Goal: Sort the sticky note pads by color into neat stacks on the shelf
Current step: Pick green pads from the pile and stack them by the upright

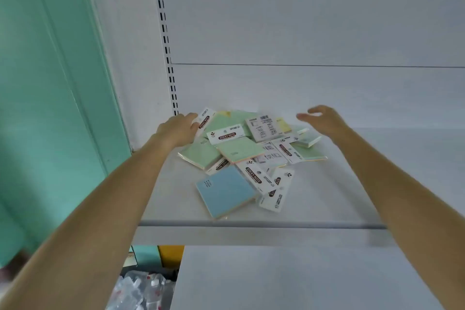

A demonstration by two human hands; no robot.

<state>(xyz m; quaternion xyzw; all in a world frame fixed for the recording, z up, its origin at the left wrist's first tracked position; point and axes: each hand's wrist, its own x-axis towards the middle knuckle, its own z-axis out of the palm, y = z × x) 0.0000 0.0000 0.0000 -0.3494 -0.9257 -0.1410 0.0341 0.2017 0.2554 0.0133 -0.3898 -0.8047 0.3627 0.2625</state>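
Both our hands reach toward a loose heap of sticky note pads (249,148) on the white shelf (327,191).

Our left hand (177,129) rests at the heap's left edge, its fingers (192,118) against a white-labelled pad, though we cannot tell whether they grip it. Our right hand (323,121) hovers just right of the heap, its fingers (305,116) spread and curled, holding nothing. The pads lie jumbled and overlapping: several green pads (201,152), a blue pad (224,191) nearest the shelf's front edge, and a yellow pad (283,124) toward the back.
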